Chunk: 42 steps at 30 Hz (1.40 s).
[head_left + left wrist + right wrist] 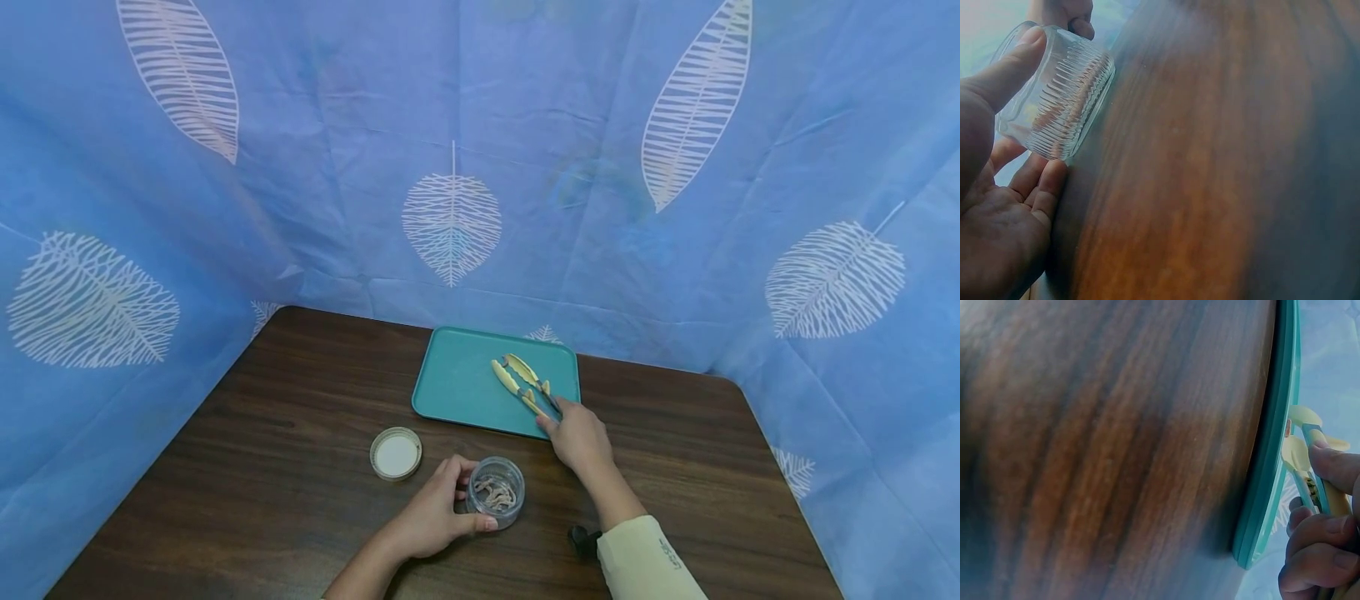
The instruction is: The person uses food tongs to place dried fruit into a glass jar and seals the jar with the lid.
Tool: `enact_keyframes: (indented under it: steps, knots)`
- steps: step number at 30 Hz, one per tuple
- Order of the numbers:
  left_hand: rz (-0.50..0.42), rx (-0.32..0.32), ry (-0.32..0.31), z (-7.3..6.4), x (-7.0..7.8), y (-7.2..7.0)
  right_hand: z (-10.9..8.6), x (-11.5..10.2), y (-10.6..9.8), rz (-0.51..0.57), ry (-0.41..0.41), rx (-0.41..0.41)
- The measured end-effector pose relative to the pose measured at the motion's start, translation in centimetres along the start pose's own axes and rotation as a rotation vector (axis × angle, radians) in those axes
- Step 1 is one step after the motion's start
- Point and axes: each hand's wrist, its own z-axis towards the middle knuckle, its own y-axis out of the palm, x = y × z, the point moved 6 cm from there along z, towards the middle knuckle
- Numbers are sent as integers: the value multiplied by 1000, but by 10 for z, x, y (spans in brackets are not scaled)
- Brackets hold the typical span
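Note:
My left hand grips a clear jar, thumb on its near side and fingers on its far side. Several pale twisted strips lie inside the open-topped jar. Ribs run down its side in the left wrist view. Over the teal tray's near right part, my right hand holds a pair of tongs with pale yellow ends. The tongs' arms spread apart, pointing to the back left above the tray. In the right wrist view, thumb and curled fingers wrap the tongs' handles.
A round lid with a white inside lies left of the jar on the dark wooden table. A blue cloth with white leaf prints stands behind and at both sides. Something small and black sits by the right sleeve.

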Motion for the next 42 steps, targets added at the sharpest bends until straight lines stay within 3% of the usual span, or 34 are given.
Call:
enact_keyframes:
  steps: [24,42]
  knots:
    - [27,0,-4,-2,5,0,-25,8,-4,38,24,33]
    - [19,5,-2,-1,2,1,-89,31,-10,93,53,82]
